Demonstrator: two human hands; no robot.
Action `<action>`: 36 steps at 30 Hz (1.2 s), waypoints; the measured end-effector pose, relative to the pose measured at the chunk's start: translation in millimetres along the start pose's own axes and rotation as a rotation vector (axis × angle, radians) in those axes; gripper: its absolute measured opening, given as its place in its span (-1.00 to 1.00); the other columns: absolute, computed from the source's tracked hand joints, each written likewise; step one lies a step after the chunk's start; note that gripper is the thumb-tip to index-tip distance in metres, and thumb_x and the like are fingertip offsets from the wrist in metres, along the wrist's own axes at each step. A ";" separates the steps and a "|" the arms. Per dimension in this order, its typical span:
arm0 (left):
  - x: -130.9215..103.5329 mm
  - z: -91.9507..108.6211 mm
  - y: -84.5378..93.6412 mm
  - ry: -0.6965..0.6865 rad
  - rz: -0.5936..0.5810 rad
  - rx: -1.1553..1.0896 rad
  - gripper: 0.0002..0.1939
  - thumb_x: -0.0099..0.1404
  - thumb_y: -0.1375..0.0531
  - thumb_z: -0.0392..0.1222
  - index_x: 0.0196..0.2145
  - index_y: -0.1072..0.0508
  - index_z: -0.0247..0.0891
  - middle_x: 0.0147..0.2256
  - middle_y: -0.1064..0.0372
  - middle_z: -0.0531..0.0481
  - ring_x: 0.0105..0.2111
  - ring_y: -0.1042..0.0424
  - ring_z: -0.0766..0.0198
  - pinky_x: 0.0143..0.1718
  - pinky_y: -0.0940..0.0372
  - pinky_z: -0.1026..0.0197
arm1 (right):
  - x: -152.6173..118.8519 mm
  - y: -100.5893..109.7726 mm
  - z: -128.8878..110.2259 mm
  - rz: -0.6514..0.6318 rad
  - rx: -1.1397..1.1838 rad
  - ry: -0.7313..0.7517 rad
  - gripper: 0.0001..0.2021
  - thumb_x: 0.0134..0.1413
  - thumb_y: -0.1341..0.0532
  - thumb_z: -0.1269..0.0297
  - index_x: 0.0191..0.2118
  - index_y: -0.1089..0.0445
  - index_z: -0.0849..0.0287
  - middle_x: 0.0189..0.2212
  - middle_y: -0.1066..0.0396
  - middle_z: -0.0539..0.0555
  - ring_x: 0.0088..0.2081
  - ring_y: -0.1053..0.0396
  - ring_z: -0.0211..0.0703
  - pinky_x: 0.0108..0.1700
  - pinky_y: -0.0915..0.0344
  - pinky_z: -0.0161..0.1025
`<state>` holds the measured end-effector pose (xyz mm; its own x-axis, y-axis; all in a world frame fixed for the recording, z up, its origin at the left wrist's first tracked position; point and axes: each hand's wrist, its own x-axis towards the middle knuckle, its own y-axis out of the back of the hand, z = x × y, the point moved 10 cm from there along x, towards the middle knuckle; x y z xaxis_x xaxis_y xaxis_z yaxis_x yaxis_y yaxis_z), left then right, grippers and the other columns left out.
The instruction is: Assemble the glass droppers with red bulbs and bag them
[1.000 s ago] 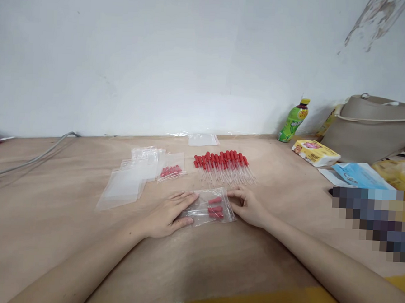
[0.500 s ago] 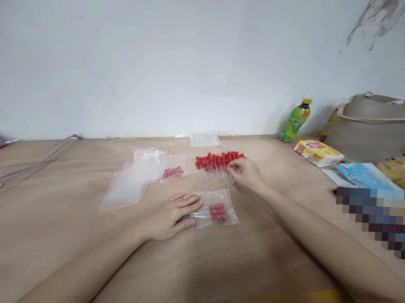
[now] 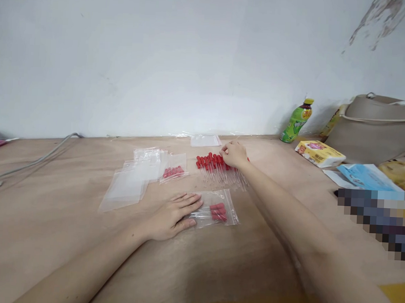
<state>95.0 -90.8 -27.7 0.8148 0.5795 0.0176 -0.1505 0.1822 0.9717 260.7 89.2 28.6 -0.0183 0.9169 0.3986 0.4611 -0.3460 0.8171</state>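
Observation:
My left hand (image 3: 174,215) lies flat, fingers spread, on the left part of a clear zip bag (image 3: 231,212) that holds droppers with red bulbs (image 3: 218,211). Farther back, a row of glass droppers with red bulbs (image 3: 208,162) lies on the table, bulbs toward the wall. Over the right end of that row is my right hand (image 3: 235,154), its fingers bent together at the bulbs; whether it grips one is hidden. Another bag with red-bulbed droppers (image 3: 173,171) rests to the left, beside a spread of flat clear bags (image 3: 128,184).
Near the wall lies one more flat bag (image 3: 205,141). On the right stand a green bottle (image 3: 297,121), a yellow tissue pack (image 3: 319,153), a blue packet (image 3: 367,176) and a grey bag (image 3: 376,129). A grey cable (image 3: 39,159) runs along the left.
My right hand has moved back and slightly left, from the droppers' stems up over the red bulbs. My left hand has stayed on the bag.

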 end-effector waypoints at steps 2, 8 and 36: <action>0.0 0.2 0.0 -0.001 -0.001 0.003 -0.49 0.35 0.12 -0.01 0.21 0.09 -0.11 0.22 0.16 0.01 0.21 0.13 0.21 0.20 0.15 0.03 | -0.6 4.2 -1.3 -0.048 0.135 0.002 -0.89 0.01 -0.11 0.32 -0.43 -0.34 0.22 -0.33 -0.36 0.14 -0.24 -0.28 -0.10 -0.19 -0.15 -0.16; 1.3 -0.7 0.4 0.018 -0.008 -0.006 -0.49 0.35 0.12 0.00 0.21 0.06 -0.12 0.21 0.15 0.00 0.21 0.13 0.21 0.20 0.15 0.03 | -35.9 54.7 2.8 0.052 0.716 0.127 -0.82 0.04 -0.12 0.15 -0.36 -0.18 0.16 -0.54 -0.32 -0.05 -0.49 -0.30 -0.32 -0.42 -0.22 -0.35; -1.2 -4.8 3.8 0.051 0.037 -0.041 -0.41 0.33 0.10 0.03 0.23 0.17 -0.21 0.20 0.08 -0.11 0.18 0.04 0.11 0.16 0.06 0.02 | -147.7 -28.4 25.2 -0.545 1.130 -0.290 -0.67 -0.30 -0.35 0.23 -0.35 -0.29 0.21 -0.54 -0.37 -0.07 -0.52 -0.35 -0.36 -0.41 -0.31 -0.34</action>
<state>90.8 -87.1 -25.2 0.7788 0.6260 0.0398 -0.2032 0.1918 0.9602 272.7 -31.4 -64.0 -0.3144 0.9446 -0.0943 0.9492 0.3143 -0.0165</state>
